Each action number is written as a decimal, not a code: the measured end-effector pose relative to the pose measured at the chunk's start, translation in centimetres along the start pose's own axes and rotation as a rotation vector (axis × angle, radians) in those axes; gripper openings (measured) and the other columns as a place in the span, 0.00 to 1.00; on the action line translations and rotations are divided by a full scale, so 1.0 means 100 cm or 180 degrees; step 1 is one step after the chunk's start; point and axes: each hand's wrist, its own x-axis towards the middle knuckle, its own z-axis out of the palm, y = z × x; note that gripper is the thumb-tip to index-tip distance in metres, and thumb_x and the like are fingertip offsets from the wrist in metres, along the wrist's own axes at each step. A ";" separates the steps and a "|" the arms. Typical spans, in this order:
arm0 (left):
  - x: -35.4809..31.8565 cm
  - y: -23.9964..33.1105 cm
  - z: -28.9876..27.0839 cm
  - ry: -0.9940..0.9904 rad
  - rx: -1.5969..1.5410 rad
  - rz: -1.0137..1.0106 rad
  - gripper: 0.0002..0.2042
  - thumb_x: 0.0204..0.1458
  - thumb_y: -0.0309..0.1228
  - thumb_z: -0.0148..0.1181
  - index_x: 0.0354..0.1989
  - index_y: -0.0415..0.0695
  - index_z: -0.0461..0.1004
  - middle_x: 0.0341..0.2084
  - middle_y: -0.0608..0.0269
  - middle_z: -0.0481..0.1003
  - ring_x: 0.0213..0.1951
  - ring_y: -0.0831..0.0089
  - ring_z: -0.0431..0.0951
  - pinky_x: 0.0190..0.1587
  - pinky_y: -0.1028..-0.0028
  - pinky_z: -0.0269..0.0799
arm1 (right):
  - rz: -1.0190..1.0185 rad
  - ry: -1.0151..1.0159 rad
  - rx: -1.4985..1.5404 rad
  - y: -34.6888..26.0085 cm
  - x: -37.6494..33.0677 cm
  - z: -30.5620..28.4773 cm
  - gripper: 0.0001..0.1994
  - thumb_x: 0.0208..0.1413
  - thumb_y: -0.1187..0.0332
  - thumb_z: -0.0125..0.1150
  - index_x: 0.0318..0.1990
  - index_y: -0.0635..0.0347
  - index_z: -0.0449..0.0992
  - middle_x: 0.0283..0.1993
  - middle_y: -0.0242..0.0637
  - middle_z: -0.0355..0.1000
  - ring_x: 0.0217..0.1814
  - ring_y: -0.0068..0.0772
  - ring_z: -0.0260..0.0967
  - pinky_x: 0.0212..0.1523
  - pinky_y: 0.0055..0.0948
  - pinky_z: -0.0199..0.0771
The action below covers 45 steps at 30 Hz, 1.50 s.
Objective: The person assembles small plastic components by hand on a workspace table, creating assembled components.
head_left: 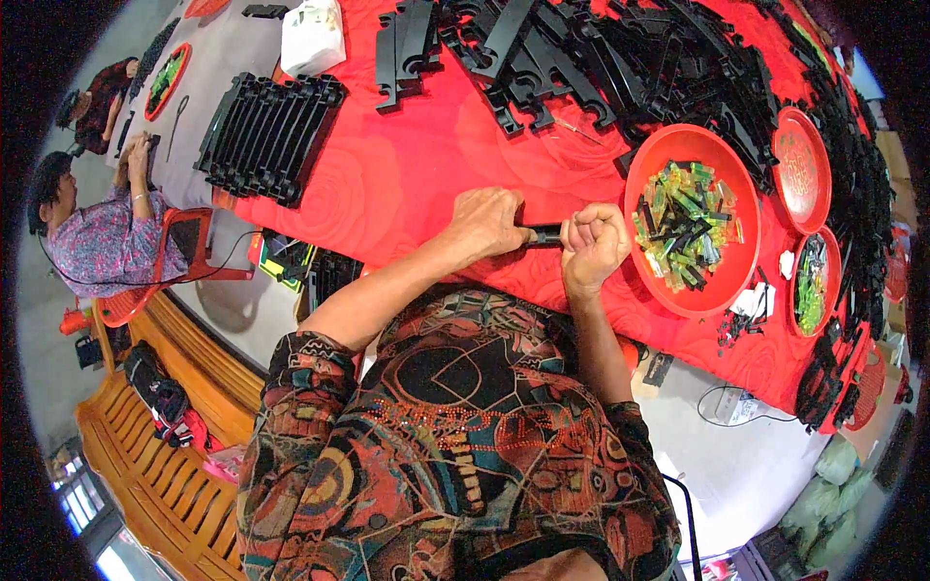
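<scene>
Counting left to right: two people (111, 247), one stack of black parts (271, 136), one black strip (547, 235) held near front edge of red cloth (407, 184), one black heap (659, 58) too tangled to number, one large red bowl (715, 296) of small coloured pieces (690, 228), two smaller red dishes (800, 221) beside bowl. Left hand (487, 221) closed round strip's left end; right hand (594, 247), fingers curled, holds right end. Wooden bench (184, 513) at left; cloth rose-patterned, spread under parts.

Table (397, 189): stack (271, 140) left | heap (620, 73) behind | bowl (678, 141) right, pieces (690, 223) inside
</scene>
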 end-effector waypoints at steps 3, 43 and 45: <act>0.002 0.003 -0.002 -0.0045 0.0011 0.0000 0.20 0.36 0.45 0.66 0.27 0.39 0.73 0.23 0.48 0.75 0.32 0.51 0.76 0.33 0.57 0.69 | -0.0070 0.0100 -0.0047 0.002 0.001 0.002 0.07 0.48 0.75 0.38 0.23 0.66 0.63 0.12 0.25 0.44 0.10 0.17 0.37 0.12 0.20 0.40; 0.004 0.007 0.005 -0.0098 0.0034 0.0220 0.16 0.40 0.43 0.65 0.27 0.44 0.71 0.21 0.56 0.74 0.30 0.57 0.76 0.31 0.60 0.67 | -0.1726 -0.0395 -0.2591 -0.045 -0.038 0.012 0.08 0.48 0.78 0.44 0.33 0.67 0.71 0.21 0.34 0.64 0.18 0.21 0.58 0.19 0.21 0.57; 0.006 0.005 0.010 -0.0061 -0.0057 0.0273 0.15 0.40 0.41 0.65 0.27 0.44 0.71 0.21 0.57 0.74 0.29 0.58 0.76 0.31 0.60 0.67 | -0.1404 -0.0400 -0.3784 -0.051 -0.040 0.009 0.08 0.47 0.77 0.47 0.35 0.65 0.71 0.28 0.45 0.70 0.27 0.47 0.69 0.28 0.37 0.69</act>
